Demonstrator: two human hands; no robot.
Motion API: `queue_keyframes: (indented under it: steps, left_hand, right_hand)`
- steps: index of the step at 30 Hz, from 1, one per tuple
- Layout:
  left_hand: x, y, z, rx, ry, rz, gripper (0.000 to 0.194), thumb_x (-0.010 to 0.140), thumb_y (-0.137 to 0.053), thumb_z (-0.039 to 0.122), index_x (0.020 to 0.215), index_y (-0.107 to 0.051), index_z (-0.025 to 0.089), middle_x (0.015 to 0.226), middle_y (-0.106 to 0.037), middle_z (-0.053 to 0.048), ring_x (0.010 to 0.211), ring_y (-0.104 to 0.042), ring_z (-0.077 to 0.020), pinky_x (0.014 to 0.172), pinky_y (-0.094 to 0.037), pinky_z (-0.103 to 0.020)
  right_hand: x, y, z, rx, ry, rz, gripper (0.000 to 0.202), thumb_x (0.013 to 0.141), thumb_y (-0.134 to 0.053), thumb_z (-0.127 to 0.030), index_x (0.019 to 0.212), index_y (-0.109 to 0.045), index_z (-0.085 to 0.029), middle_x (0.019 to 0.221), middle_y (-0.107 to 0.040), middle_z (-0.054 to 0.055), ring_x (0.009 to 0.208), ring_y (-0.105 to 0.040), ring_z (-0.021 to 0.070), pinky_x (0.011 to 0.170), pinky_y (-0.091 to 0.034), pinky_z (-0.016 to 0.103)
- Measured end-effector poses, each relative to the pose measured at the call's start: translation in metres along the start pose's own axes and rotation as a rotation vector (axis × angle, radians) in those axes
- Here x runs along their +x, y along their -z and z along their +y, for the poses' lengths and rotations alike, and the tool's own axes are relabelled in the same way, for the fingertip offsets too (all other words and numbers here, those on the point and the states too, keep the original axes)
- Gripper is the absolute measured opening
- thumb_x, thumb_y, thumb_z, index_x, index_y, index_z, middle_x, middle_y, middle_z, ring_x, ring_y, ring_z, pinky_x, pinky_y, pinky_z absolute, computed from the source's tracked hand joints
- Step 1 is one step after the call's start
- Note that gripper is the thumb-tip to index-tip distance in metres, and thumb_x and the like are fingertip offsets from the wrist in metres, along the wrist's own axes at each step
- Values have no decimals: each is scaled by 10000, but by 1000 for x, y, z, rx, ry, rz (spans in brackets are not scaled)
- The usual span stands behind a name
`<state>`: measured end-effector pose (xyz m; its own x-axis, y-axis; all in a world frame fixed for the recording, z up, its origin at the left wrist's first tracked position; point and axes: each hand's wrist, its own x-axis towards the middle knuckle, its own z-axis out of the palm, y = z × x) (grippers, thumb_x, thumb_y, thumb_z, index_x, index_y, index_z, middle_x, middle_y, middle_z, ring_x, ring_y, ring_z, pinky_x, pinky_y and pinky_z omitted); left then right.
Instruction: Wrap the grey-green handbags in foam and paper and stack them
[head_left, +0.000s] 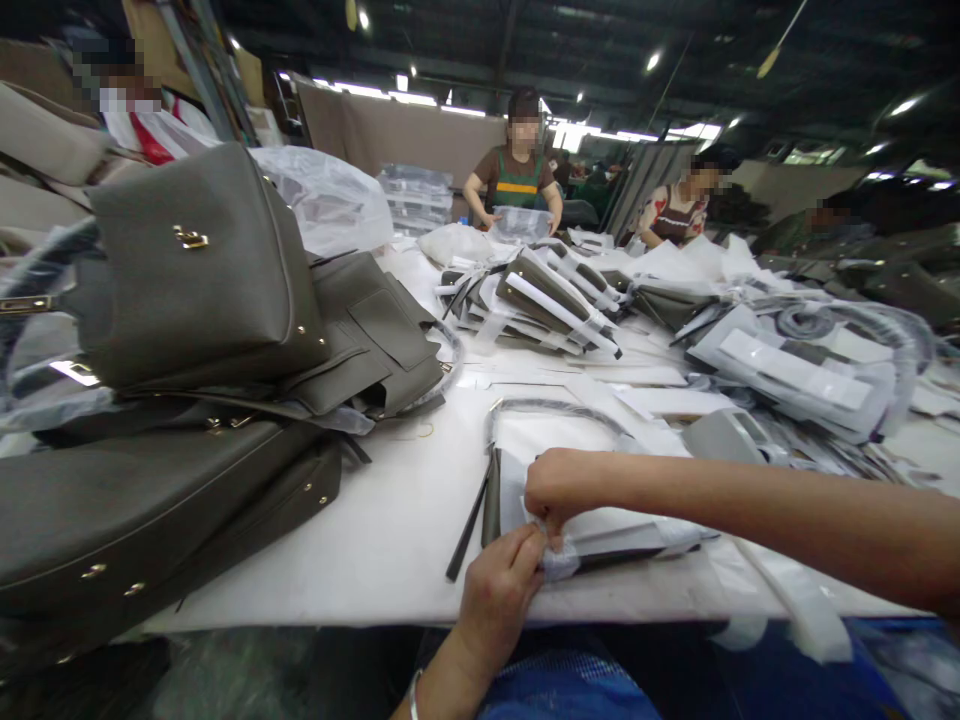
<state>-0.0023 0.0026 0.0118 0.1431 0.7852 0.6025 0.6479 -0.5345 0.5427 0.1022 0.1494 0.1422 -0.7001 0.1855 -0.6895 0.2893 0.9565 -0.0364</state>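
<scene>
In front of me on the white table lies a dark olive handbag (491, 500), flat and partly covered with pale translucent wrap (562, 562). Its handle (559, 408), sheathed in clear plastic, arches away from me, and a dark strap (469, 520) sticks out to the left. My left hand (499, 585) pinches the wrap near the bag's front edge. Just above it, my right hand (562, 485) is closed with fingers pointing down at the same spot, its fingertips meeting the left ones. Exactly what the fingertips pinch is partly hidden.
Olive leather bags (202, 270) with gold fittings pile up at left. Wrapped bags (555, 300) lie farther back, more (795, 370) at right. A white strip (806, 610) hangs over the front edge. Across the table, a person (517, 170) holds a clear packet; another person (679, 205) is beside them.
</scene>
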Motion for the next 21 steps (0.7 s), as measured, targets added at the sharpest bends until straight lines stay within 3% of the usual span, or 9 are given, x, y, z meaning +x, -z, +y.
queue_keyframes:
  steps: [5, 12, 21]
  left_hand:
    - [4, 0, 4, 65, -63, 55, 275, 974, -471, 143, 1168, -648, 221, 1012, -704, -54, 865, -683, -155, 747, -569, -225]
    - [-1, -5, -1, 98, -126, 71, 355, 948, -542, 102, 1265, -630, 238, 1071, -683, -59, 959, -663, -139, 839, -539, -219]
    - [-2, -8, 0, 160, -122, 77, 276, 980, -498, 160, 1158, -683, 260, 1019, -674, -49, 874, -675, -143, 750, -563, -225]
  right_hand:
    - [7, 5, 0, -66, 39, 1, 173, 762, -759, -382, 792, -793, -215, 660, -723, 31, 580, -566, 148, 511, -247, 273]
    - [14, 0, 18, -111, 28, 77, 421, 671, -778, -603, 763, -780, -192, 682, -732, 71, 594, -560, 161, 555, -249, 277]
    - [20, -24, 61, 280, -113, 338, 421, 601, -815, -607, 662, -719, -202, 570, -638, -23, 539, -486, 116, 547, -255, 250]
